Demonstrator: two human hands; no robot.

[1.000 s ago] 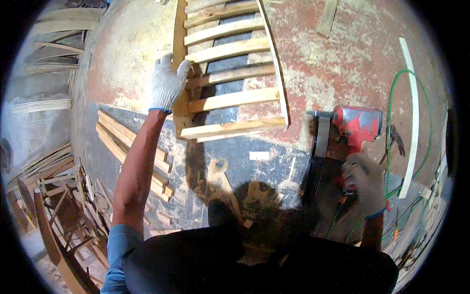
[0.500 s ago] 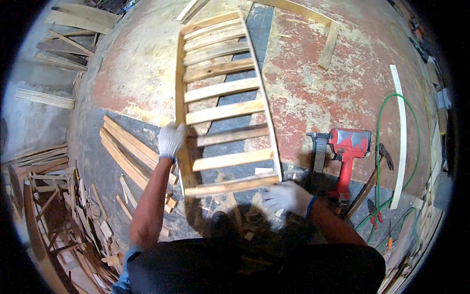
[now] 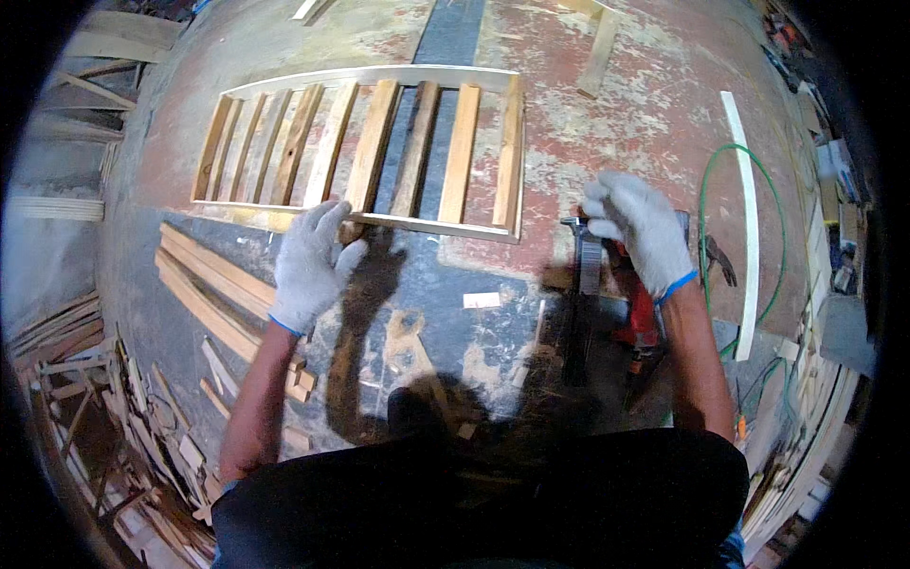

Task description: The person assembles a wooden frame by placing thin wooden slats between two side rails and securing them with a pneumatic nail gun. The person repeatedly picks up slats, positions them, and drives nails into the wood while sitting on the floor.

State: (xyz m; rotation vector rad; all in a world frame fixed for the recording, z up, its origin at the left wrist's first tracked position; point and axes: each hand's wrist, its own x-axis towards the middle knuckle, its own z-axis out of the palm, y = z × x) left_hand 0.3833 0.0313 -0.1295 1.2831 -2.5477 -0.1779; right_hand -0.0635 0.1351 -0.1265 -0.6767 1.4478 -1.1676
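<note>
A slatted wooden frame [image 3: 466, 152] lies crosswise on the floor in front of me, its slats running between two long rails. My left hand [image 3: 313, 261], in a white knit glove, is at the frame's near rail. Its thumb and fingers are apart, with the fingertips at the rail's edge; whether they touch it I cannot tell. Over on the right, my gloved right hand [image 3: 643, 228] is above a red nail gun [image 3: 640, 318] with a dark magazine, hiding much of its body. The fingers there are apart and slightly bent, wrapped round nothing.
Several loose wooden strips [image 3: 213, 284] lie left of my left hand. A hammer [image 3: 720, 261], a green hose [image 3: 703, 204] and a long pale strip [image 3: 747, 228] lie at the right. Scrap wood [image 3: 142, 446] is heaped at the lower left. A wooden piece [image 3: 597, 57] lies farther off.
The slatted frame has turned from lengthwise to crosswise and lies farther from me. My right hand has gone from near its corner up and right, over the nail gun.
</note>
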